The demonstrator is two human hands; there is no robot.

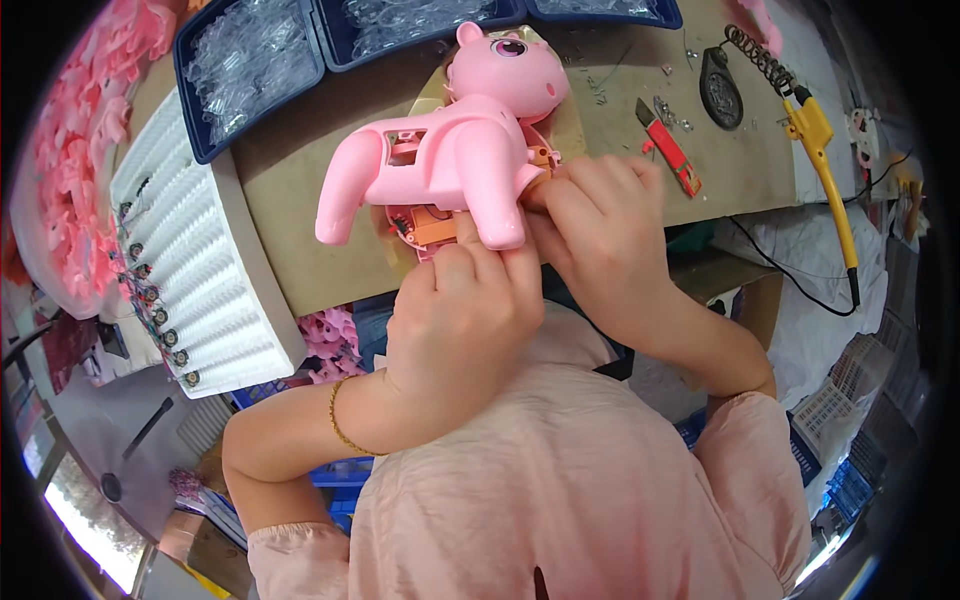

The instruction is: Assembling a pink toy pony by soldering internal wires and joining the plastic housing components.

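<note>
A pink plastic toy pony lies over the near edge of the table, its head pointing away from me. An opening in its side shows inner parts, and the other shell half beneath it carries an orange piece. My left hand is closed on the near side of the toy, fingers up against a leg and the lower shell. Bent fingers of my right hand pinch at the toy's right side, beside the front leg. Its fingertips are partly hidden, so any small part between them cannot be made out.
Dark blue trays of clear plastic pieces line the far edge. A ribbed white foam tray with wired round components stands left, by heaped pink parts. To the right lie a red utility knife and a yellow soldering iron in a coil holder.
</note>
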